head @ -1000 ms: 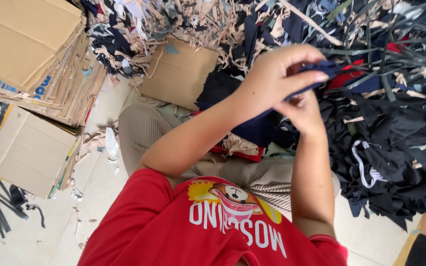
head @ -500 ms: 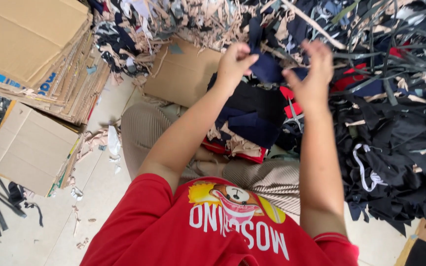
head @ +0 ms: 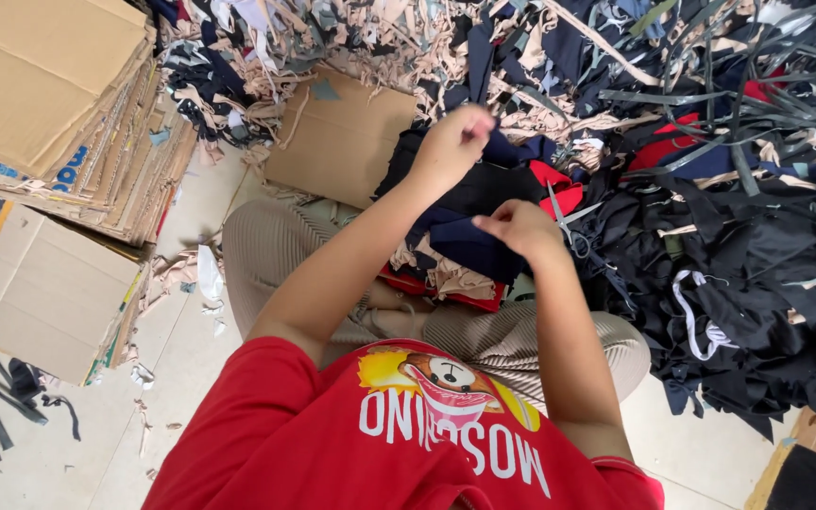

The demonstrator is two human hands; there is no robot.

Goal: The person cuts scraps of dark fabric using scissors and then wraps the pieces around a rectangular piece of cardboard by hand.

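Note:
My left hand (head: 450, 144) is raised over my lap, fingers pinched on a dark navy fabric piece (head: 507, 151). Lower and closer to me, my right hand (head: 519, 229) has its fingers curled, right beside a pair of scissors (head: 564, 219) lying on the cloth. Whether it grips them or the cloth is hidden. A small heap of navy, red and beige scraps (head: 455, 264) rests on my lap, on my beige ribbed trousers (head: 276, 255).
A big pile of black, navy and red fabric strips (head: 739, 236) fills the right side and the top. Flattened cardboard is stacked at the left (head: 40, 85), with another sheet (head: 40, 293) below it and one (head: 342, 142) ahead. Scraps litter the pale floor (head: 96, 434).
Both hands were raised together on the dark fabric. Now my right hand has dropped toward the scissors, while my left hand stays up with the fabric.

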